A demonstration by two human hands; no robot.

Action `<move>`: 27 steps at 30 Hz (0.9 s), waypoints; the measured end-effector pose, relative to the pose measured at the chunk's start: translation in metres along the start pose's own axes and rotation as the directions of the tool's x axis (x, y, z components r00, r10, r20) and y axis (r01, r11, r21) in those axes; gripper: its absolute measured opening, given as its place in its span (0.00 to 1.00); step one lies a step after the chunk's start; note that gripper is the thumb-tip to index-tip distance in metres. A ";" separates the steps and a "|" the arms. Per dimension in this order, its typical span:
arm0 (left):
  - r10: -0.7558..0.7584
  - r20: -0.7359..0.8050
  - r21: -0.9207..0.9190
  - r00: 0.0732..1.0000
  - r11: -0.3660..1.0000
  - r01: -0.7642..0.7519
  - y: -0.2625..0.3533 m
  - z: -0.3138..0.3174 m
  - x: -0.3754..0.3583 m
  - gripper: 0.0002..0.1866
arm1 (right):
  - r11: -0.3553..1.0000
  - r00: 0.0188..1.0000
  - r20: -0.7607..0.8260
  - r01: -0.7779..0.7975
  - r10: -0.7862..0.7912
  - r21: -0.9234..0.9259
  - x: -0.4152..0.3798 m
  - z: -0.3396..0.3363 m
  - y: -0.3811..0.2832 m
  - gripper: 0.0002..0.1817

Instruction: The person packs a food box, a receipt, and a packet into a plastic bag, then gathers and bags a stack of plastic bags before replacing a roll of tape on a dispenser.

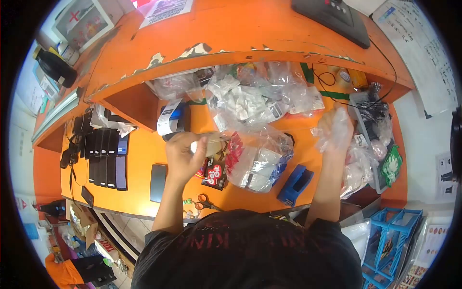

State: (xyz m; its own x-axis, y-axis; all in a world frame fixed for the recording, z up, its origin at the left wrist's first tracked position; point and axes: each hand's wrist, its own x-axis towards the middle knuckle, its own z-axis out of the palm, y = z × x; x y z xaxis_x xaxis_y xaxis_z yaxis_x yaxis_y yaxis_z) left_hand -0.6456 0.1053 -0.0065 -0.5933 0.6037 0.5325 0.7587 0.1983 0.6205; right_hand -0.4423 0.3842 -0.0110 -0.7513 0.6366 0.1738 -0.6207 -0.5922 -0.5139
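My left hand [183, 153] is closed around what looks like a roll of packing tape [212, 146], above the orange desk. My right hand [328, 120] is closed on crumpled clear plastic [340, 129], which covers part of its fingers. Between the hands lies a clear plastic bag [260, 166] with white and blue items inside. Beside it are a red crinkled wrapper [234, 151] and a dark snack box [215, 172], just below my left hand. A blue tape dispenser [295, 185] stands near my right forearm.
Orange-handled scissors [204, 202] and a phone [158, 183] lie near the front edge. Dark boxes [107, 166] line the left. A shelf opening holds a heap of plastic and paper [245, 98]. At right stands a plastic bin [361, 123] full of bags. A cable [392, 72] hangs there.
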 end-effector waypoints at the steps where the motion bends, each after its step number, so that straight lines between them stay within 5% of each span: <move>1: -0.054 0.003 0.011 0.999 0.999 0.054 -0.004 -0.008 -0.002 0.09 | 0.844 0.972 -0.108 0.123 -0.208 -0.522 -0.002 0.020 0.001 0.03; 2: -0.177 -0.053 -0.123 0.983 0.978 0.169 -0.029 -0.013 -0.013 0.10 | 0.429 0.898 -0.084 0.122 -0.431 -0.895 -0.003 0.031 0.003 0.02; 3: -0.302 -0.095 -0.261 0.949 0.927 0.269 -0.058 -0.024 -0.025 0.11 | 0.425 0.900 -0.083 0.119 -0.428 -0.897 -0.002 0.027 0.001 0.02; 5: -0.468 -0.308 -0.297 0.828 0.874 0.384 -0.085 -0.077 -0.031 0.14 | 0.800 0.984 -0.055 0.106 -0.171 -0.591 0.005 -0.004 -0.020 0.04; 6: -0.353 -0.339 -0.016 0.872 0.929 0.370 -0.096 -0.104 -0.035 0.14 | 0.919 0.999 0.018 0.054 -0.051 -0.391 0.014 -0.021 -0.034 0.06; 8: -0.401 -0.316 -0.082 0.860 0.914 0.397 -0.095 -0.122 -0.035 0.16 | 0.984 0.968 0.187 -0.175 0.165 0.042 0.014 -0.042 -0.044 0.11; 9: -0.419 -0.307 -0.079 0.854 0.906 0.416 -0.096 -0.121 -0.036 0.16 | 0.996 0.931 -0.363 -0.001 -0.032 -0.091 0.026 -0.019 -0.004 0.11; 10: -0.423 -0.312 -0.079 0.850 0.904 0.421 -0.097 -0.114 -0.033 0.17 | 0.970 0.989 -0.146 -0.044 0.008 -0.239 0.035 -0.005 0.033 0.10; 11: -0.458 -0.297 -0.169 0.838 0.889 0.426 -0.096 -0.103 -0.031 0.16 | 0.827 0.990 -0.138 -0.086 0.011 -0.556 0.057 -0.046 0.071 0.14; 12: -0.458 -0.299 -0.169 0.837 0.889 0.426 -0.094 -0.093 -0.030 0.16 | 0.754 0.924 -0.194 -0.382 0.330 -0.534 0.077 -0.031 0.099 0.15; 13: -0.450 -0.275 -0.156 0.850 0.893 0.423 -0.093 -0.083 -0.029 0.15 | 0.451 0.931 -0.139 -0.289 0.337 -0.844 0.086 0.014 0.116 0.13; 14: -0.444 -0.251 -0.140 0.860 0.896 0.422 -0.089 -0.076 -0.029 0.15 | 0.062 0.817 -0.132 -0.201 0.561 -0.978 0.119 -0.002 0.132 0.14; 16: -0.469 -0.194 -0.141 0.862 0.883 0.449 -0.074 -0.063 -0.028 0.14 | -0.513 0.859 -0.273 -0.015 0.433 -0.858 0.193 -0.057 0.186 0.17; 17: -0.454 -0.165 -0.139 0.875 0.889 0.435 -0.073 -0.057 -0.031 0.14 | -0.509 0.858 -0.268 -0.009 0.439 -0.861 0.199 -0.056 0.190 0.17; 19: -0.444 -0.149 -0.133 0.884 0.894 0.427 -0.066 -0.049 -0.034 0.13 | -0.623 0.971 0.083 0.207 0.222 -0.754 0.209 -0.052 0.196 0.18; 20: -0.433 -0.125 -0.130 0.893 0.899 0.418 -0.062 -0.046 -0.033 0.13 | -0.618 0.971 0.090 0.211 0.221 -0.757 0.209 -0.076 0.207 0.18; 22: -0.458 -0.112 -0.204 0.882 0.879 0.431 -0.053 -0.044 -0.028 0.12 | -0.811 0.884 0.437 0.373 0.164 -0.450 0.193 -0.122 0.231 0.20; 23: -0.472 -0.100 -0.297 0.876 0.854 0.427 -0.052 -0.043 -0.024 0.13 | -0.852 0.909 0.192 0.414 0.370 -0.319 0.195 -0.114 0.220 0.23; 27: -0.467 -0.027 -0.479 0.884 0.782 0.399 -0.038 -0.030 -0.003 0.13 | -0.955 0.956 0.133 0.276 0.261 -0.111 0.178 -0.033 0.193 0.21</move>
State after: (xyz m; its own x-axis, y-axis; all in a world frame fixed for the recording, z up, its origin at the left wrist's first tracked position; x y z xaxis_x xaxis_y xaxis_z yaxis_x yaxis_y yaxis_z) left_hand -0.6808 0.0730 -0.0143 -0.8860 0.4202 0.1961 0.2277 0.0257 0.9734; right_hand -0.6883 0.3990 -0.1072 -0.9102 0.3884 0.1439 0.4100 0.7957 0.4458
